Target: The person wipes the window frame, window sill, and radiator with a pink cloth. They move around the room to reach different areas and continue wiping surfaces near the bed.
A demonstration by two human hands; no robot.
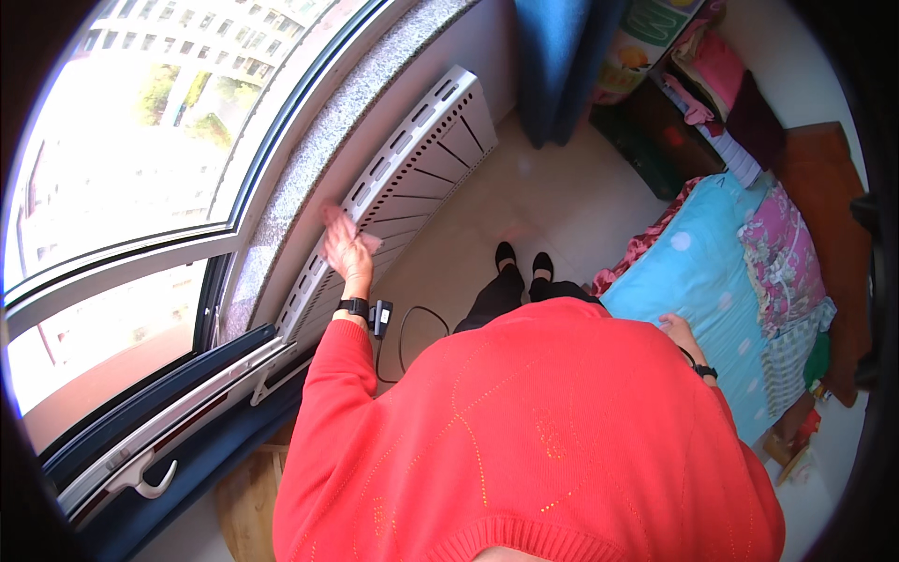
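Observation:
My left hand [344, 246] is over the top of a white slotted radiator cover [414, 151], below the window. Motion blurs its fingers. A small pale pink cloth [370, 243] shows under the palm, against the cover's top edge. Around the left wrist is a black strap with a small boxy device [381, 319], from which a dark cable [414, 309] runs. My right hand [676, 330] hangs low by the bed's blue bedding [702, 260], partly hidden by my red sweater [520, 421]; I cannot tell whether it touches the bedding.
A speckled stone sill [309, 168] runs beside the radiator cover. The window sash [175, 414] with a white handle [156, 485] swings inward at my left. A blue curtain [562, 63] hangs ahead. Folded clothes [716, 70] and a floral pillow [783, 260] lie to the right.

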